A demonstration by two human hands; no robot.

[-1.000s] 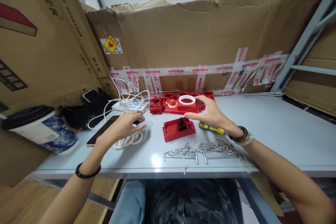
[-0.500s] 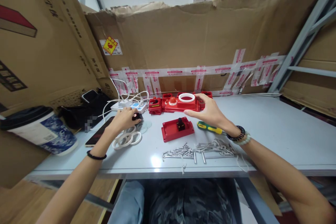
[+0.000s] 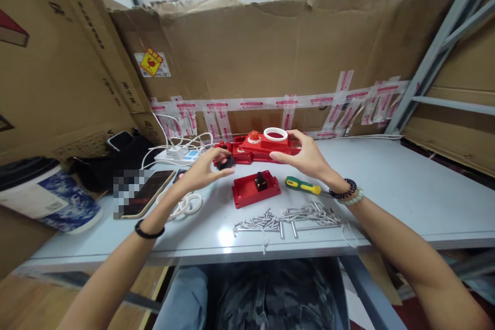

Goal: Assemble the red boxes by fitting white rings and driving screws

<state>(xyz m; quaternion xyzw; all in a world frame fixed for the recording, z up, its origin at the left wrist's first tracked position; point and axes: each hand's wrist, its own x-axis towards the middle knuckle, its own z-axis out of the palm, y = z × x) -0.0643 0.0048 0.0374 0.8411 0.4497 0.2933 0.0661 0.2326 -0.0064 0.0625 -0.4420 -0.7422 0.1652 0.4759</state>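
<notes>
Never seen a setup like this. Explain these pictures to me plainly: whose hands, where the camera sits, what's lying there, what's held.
There's no machine here: these are a person's bare hands, seen from a camera worn on that person's head, looking forward and down. The left hand holds a small black part, too blurred to identify. The right hand grips a red cover topped by a white ring. On the table nearer the person are a red tray with a black block inside, a screwdriver and screws. Toward the left are loose rings, a phone and a cup.
</notes>
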